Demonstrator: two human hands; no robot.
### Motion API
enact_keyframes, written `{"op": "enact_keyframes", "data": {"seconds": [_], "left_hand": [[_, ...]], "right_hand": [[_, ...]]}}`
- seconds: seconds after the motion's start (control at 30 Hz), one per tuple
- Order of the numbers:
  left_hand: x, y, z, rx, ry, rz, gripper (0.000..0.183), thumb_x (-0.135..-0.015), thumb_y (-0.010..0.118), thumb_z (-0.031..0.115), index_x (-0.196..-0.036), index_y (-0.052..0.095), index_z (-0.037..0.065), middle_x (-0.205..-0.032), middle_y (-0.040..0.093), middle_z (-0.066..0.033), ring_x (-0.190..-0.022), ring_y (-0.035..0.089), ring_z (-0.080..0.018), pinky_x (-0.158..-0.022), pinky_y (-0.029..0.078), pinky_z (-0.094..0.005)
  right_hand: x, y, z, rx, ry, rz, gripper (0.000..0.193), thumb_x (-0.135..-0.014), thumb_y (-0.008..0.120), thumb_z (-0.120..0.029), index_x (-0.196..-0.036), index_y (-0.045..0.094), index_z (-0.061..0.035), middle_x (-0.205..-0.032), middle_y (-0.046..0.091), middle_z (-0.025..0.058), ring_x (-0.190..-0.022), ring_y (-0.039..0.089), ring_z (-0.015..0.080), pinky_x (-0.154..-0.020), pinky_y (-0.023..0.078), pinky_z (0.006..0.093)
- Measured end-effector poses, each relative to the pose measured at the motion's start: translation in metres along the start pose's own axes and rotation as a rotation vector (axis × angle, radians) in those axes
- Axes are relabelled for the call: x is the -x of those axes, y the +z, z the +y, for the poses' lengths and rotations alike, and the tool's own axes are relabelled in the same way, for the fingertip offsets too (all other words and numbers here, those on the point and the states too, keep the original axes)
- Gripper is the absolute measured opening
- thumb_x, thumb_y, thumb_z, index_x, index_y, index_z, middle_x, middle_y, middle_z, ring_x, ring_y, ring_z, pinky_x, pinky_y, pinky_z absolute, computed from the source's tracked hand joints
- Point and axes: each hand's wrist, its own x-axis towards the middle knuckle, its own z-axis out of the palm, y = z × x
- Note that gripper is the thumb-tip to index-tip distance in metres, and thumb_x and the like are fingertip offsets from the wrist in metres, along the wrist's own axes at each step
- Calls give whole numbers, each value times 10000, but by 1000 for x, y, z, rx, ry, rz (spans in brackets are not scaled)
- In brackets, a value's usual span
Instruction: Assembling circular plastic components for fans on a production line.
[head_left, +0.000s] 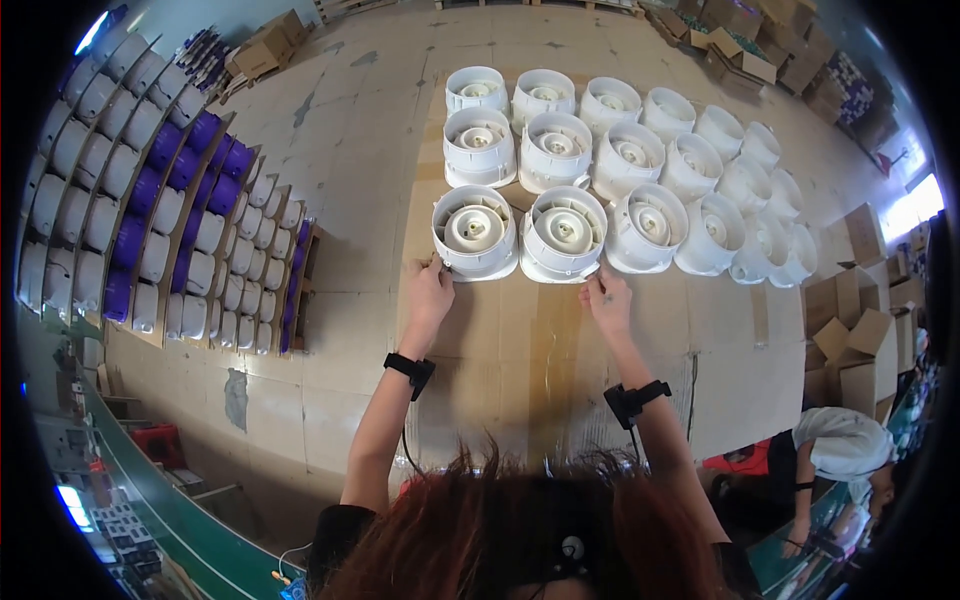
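Two round white plastic housings stand side by side in the nearest row, a left one [475,232] and a second one [563,235]. Each is an open-topped cylinder with a ringed hub inside and a flat base. My left hand [430,290] has its fingers closed at the lower left edge of the left housing. At the lower right base edge of the second housing, my right hand [607,298] is closed in a pinch. Both housings rest on a cardboard sheet [640,340]. The fingertips are partly hidden against the bases.
Several more white housings [632,150] fill rows behind and to the right. A tall stack of white and purple parts [150,215] with cardboard layers stands left. Open cartons [850,340] lie at right; a person [840,440] bends by a green-edged bench at lower right.
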Motion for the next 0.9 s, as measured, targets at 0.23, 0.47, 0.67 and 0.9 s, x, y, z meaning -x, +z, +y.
{"op": "enact_keyframes", "data": {"seconds": [0.23,0.47,0.67,0.9], "left_hand": [[-8,6,-18,-46,140,3,375,-699,529,-13,-1074,527,-31,-868,518,-213,-867,497,-347,-717,451,-374],[-6,-2,-12,-28,215,69,382,-696,534,-4,-1078,517,-4,-997,543,-227,-817,554,-362,-710,465,-387],[9,0,-5,29,263,-16,388,-723,556,61,-1093,458,-4,-1136,471,-254,-919,535,-385,-776,462,-406],[18,5,9,-42,400,-74,379,-704,585,67,-1053,468,-19,-1192,335,-363,-1092,375,-478,-914,364,-458]], "right_hand": [[50,9,-18,555,-403,-22,341,-813,465,-107,-1144,448,-24,-980,532,173,-928,528,310,-831,419,412],[40,19,-18,823,-622,-135,423,-811,494,-194,-1206,423,-59,-1206,391,81,-1128,383,252,-955,291,460],[30,20,-15,792,-610,-92,436,-837,469,-237,-1230,400,-60,-1249,363,79,-1170,353,250,-980,250,482],[32,23,-12,793,-615,-67,437,-846,449,-253,-1244,391,-83,-1245,360,73,-1159,358,249,-983,240,491]]}}
